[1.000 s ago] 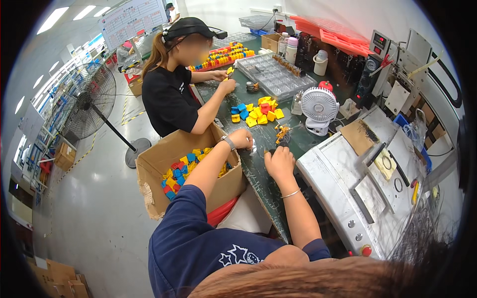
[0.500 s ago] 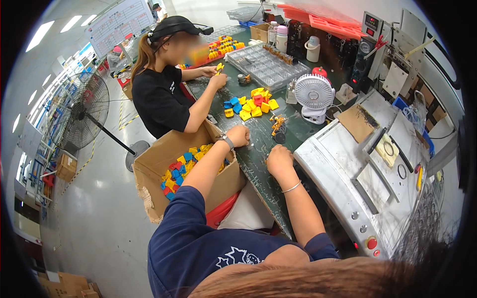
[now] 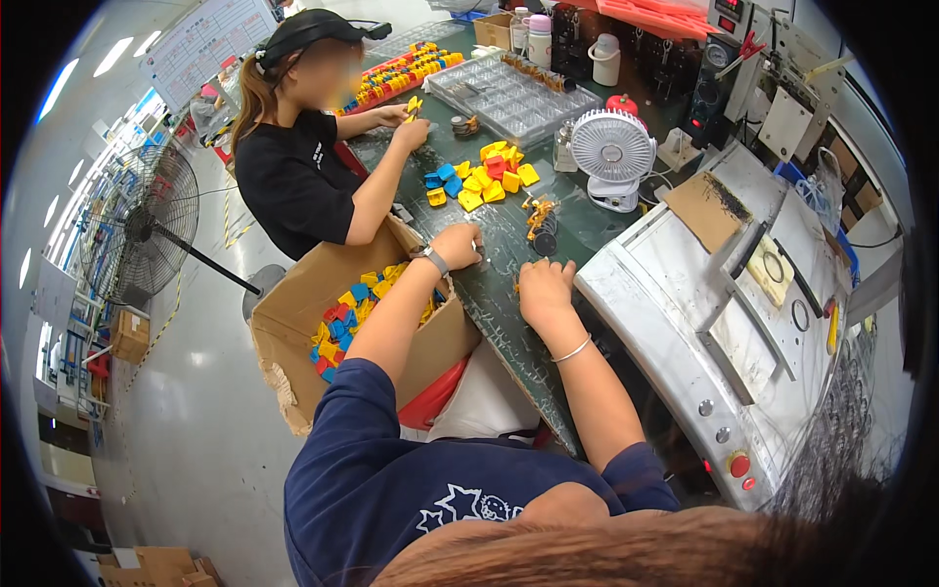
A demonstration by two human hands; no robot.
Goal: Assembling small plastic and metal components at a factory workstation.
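My left hand [image 3: 457,246] rests at the green tabletop's near edge, its fingers curled together; whatever they hold is too small to make out. My right hand [image 3: 546,293] is closed low over the table, and a tiny orange bit shows beside its thumb, its kind unclear. Just beyond the right hand stands a dark stack of round pieces [image 3: 544,241] with copper-coloured parts [image 3: 537,211] against it. Farther off lies a loose pile of yellow, blue and red plastic pieces [image 3: 485,179]. More such pieces [image 3: 344,323] fill a cardboard box [image 3: 415,344] below my left forearm.
A white desk fan [image 3: 612,157] stands beyond my right hand, with a clear compartment tray [image 3: 509,98] behind. A grey metal machine [image 3: 665,293] borders the right side. At the left, a co-worker [image 3: 303,166] holds a yellow piece [image 3: 414,106]. A floor fan [image 3: 147,230] stands behind.
The view has shifted slightly, so the scene sits a little further left and up. My right hand's fingers have turned and show more knuckle; both hands stay near the table edge.
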